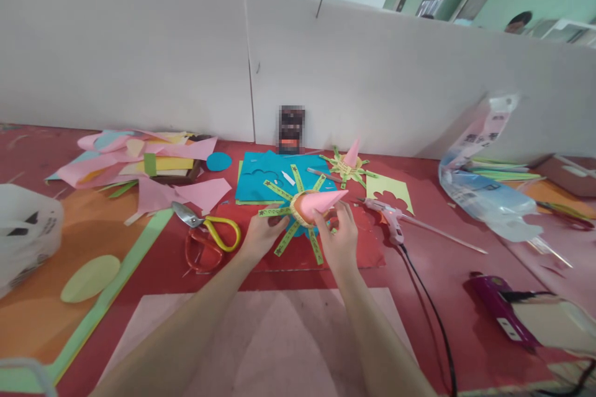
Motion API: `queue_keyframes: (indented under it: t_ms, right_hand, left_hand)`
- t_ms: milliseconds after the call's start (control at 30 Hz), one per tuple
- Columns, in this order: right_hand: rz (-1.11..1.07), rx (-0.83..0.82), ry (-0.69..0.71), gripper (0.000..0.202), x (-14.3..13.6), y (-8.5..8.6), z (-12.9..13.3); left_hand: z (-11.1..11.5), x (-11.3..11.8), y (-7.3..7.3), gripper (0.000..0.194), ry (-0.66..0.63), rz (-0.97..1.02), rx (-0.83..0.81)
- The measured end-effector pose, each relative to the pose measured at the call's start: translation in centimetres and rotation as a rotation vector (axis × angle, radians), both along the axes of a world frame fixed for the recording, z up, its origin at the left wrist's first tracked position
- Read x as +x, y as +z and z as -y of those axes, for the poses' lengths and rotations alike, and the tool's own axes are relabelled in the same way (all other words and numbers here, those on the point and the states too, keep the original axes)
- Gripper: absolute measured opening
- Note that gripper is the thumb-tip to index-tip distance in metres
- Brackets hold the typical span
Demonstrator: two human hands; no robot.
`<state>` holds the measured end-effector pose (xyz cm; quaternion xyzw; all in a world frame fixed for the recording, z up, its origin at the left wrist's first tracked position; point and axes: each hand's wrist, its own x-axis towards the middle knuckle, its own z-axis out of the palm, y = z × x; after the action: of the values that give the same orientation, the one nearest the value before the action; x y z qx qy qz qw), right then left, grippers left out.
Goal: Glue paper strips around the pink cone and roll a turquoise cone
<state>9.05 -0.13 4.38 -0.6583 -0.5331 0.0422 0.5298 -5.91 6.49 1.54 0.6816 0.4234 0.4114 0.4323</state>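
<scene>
- Pink paper cone point(326, 200): likely light, crushable; best held near its woven base point(294, 206).
- Right fingers point(322, 223) pinch it; left fingers point(263, 227), partly hidden, seem closed on a green strip point(269, 213).

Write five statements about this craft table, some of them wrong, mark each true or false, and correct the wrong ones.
1. The right hand is touching a pink cone. True.
2. The glue gun is gripped in the left hand. False: the glue gun lies on the table, and the left hand holds the green strips.
3. A second pink cone points upward near the white partition. True.
4. The scissors have two yellow handles. False: the scissors have one yellow handle and one red.
5. The blue circle lies left of the blue sheets. True.
</scene>
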Motion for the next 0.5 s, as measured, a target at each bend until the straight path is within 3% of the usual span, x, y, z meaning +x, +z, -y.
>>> queue_keyframes:
  t_ms: [200, 400, 500]
  right_hand:
    - [-0.009, -0.009, -0.036, 0.030, 0.0, 0.3, -0.1]
    - [0.010, -0.018, -0.031, 0.034, -0.2, -0.5, -0.2]
    - [-0.001, -0.043, -0.018, 0.036, -0.4, -1.0, -0.3]
  left_hand:
    - [0.2, -0.2, 0.5, 0.030, 0.166, 0.101, 0.080]
    - [-0.2, -0.9, 1.1, 0.027, 0.469, 0.079, 0.297]
    - [0.1, -1.0, 1.4, 0.024, 0.477, 0.014, 0.384]
